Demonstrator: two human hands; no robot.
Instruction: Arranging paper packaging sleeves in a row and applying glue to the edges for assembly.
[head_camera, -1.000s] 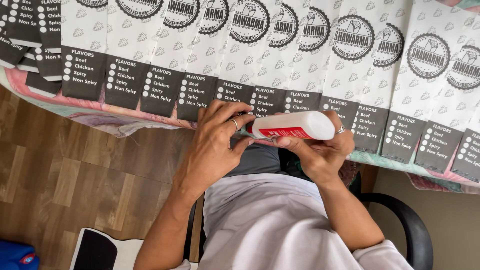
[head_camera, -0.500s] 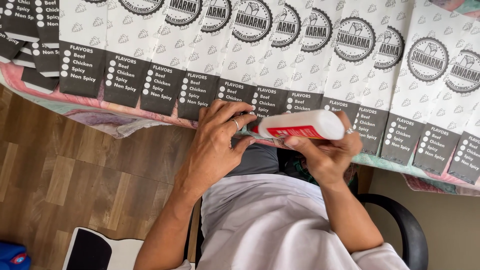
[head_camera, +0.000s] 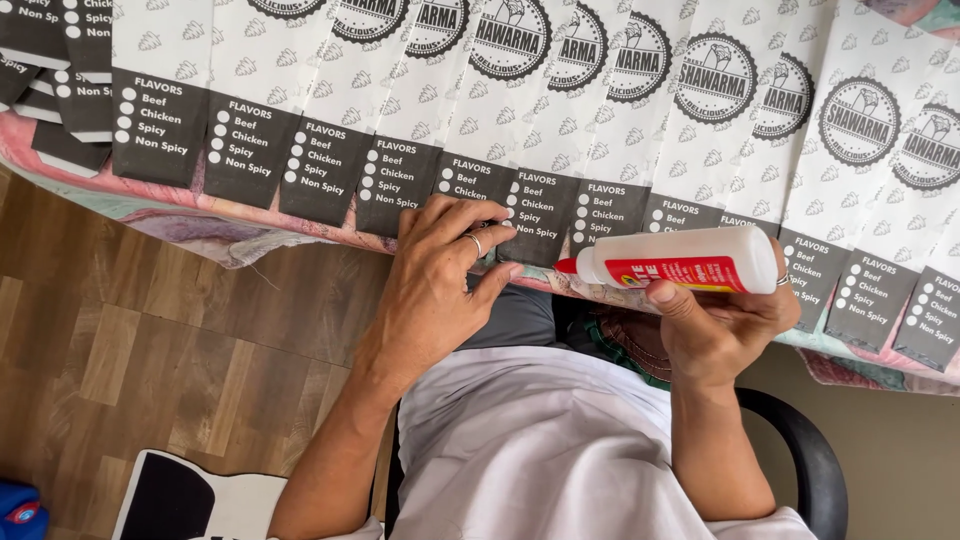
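right hand (head_camera: 720, 325) grip closed around glue bottle (head_camera: 680, 262) | left hand (head_camera: 440, 275) fingers spread, pressing paper bag (head_camera: 535, 215)

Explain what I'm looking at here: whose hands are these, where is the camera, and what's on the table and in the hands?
There is no machine here: a seated person works with two bare hands. The single picture comes from a camera worn on that person's head, looking down past their lap, so the table edge runs across the top.

On the table lies a row of overlapping paper bags, white with dark printed bands and round emblems. The left hand, a ring on one finger, rests its fingertips on the dark end of one bag near the table edge. The right hand has a grip on a white glue bottle with a red label, held sideways, its red tip pointing toward the left hand. Below are a wooden floor and a black chair.
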